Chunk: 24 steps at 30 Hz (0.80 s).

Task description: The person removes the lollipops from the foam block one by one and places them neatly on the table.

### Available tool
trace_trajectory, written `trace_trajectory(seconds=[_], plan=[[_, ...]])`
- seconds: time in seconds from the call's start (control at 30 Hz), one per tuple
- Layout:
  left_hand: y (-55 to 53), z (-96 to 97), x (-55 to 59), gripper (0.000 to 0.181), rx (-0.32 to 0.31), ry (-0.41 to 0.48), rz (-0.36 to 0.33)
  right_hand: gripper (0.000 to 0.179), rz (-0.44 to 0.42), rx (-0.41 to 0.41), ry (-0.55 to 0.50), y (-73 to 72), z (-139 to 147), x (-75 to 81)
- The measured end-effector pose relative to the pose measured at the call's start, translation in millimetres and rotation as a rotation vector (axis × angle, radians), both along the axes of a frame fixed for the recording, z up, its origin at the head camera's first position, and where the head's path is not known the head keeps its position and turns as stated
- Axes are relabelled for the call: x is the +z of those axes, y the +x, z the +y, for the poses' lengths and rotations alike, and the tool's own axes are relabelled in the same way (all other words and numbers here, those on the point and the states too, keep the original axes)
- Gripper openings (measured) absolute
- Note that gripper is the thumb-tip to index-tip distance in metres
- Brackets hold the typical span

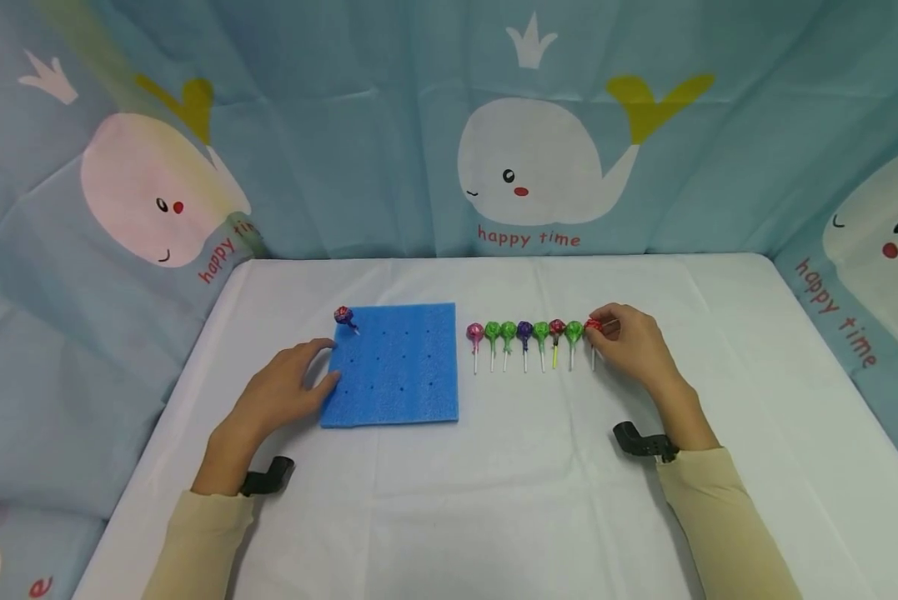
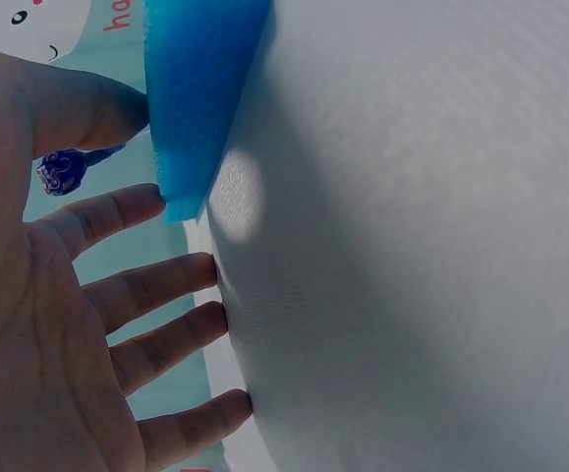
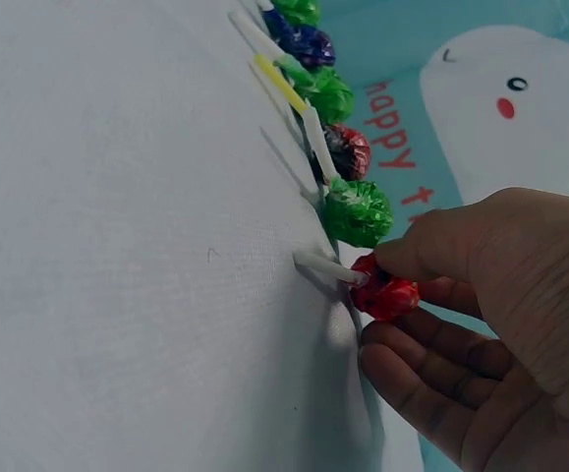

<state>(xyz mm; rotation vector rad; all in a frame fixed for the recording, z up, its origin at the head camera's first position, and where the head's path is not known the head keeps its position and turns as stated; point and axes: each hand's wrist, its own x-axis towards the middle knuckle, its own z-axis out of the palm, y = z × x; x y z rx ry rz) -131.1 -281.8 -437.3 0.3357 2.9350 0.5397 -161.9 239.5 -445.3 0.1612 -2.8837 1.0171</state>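
Observation:
My right hand [image 1: 629, 337] pinches the red-wrapped head of a lollipop [image 3: 387, 290] between thumb and fingers, at the right end of a row. Its white stick points toward the front of the table. Beside it lies a green lollipop [image 1: 574, 331]. At the left, my left hand [image 1: 285, 385] touches the left edge of a blue foam board [image 1: 418, 379] with thumb and index finger, the other fingers spread and fairly straight. A dark, red-and-blue-wrapped lollipop [image 1: 343, 316] stands tilted in the board's back left corner.
The row continues leftward with a dark red lollipop [image 1: 557, 327], a purple one [image 1: 524, 331], a pink one [image 1: 475, 332] and several green ones. Small dark holes dot the board. A white cloth [image 1: 494, 500] covers the table; a whale-print curtain [image 1: 388, 183] hangs behind.

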Motion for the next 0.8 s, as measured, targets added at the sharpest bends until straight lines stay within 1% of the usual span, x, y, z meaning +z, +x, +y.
trace_trajectory(seconds=[0.1, 0.3, 0.47, 0.57, 0.67, 0.8], plan=[[0.6, 0.1, 1.2, 0.058, -0.001, 0.002, 0.005, 0.030, 0.002, -0.001, 0.002, -0.1, -0.5, 0.9], [1.7, 0.4, 3.4, 0.058, 0.000, 0.004, -0.005, 0.031, -0.025, 0.003, 0.005, -0.8, -0.9, 0.8], [1.4, -0.7, 1.7, 0.058, 0.003, 0.002, -0.001, 0.033, -0.031, 0.008, 0.005, -0.8, -1.6, 3.0], [1.3, -0.8, 0.1, 0.058, 0.002, -0.001, -0.002, 0.034, -0.037, 0.004, 0.011, 1.9, -0.4, 5.7], [1.0, -0.1, -0.9, 0.059, 0.002, -0.002, -0.004, 0.035, -0.021, 0.003, 0.016, 4.7, 2.2, 8.5], [0.2, 0.4, -0.4, 0.059, 0.005, -0.003, -0.002, 0.034, 0.032, 0.012, 0.004, 5.3, 4.5, 11.6]])
